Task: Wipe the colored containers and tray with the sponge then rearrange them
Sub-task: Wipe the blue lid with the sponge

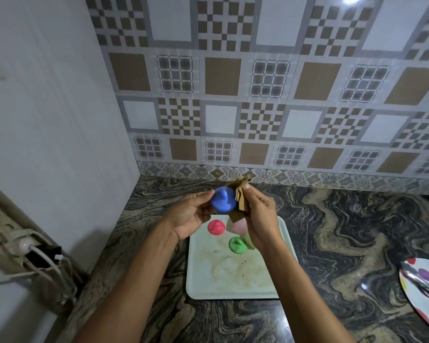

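My left hand [191,214] holds a small blue container [223,199] up above the far end of the white tray [233,285]. Pressed against the blue container's right side is a brown sponge cloth [242,196], gripped by my right hand [260,219]. On the tray lie a red container [216,227], a pink one [239,226] partly behind my right hand, and a green one [237,245]. A pale green container [248,240] beside it is mostly hidden by my right wrist. The tray's surface shows brown smears and specks.
The tray rests on a dark marbled counter [344,231] that meets a tiled wall. A polka-dot plate [424,280] with metal tongs [424,285] lies at the right edge. On the left, a wall and a socket with plugged cables [35,253].
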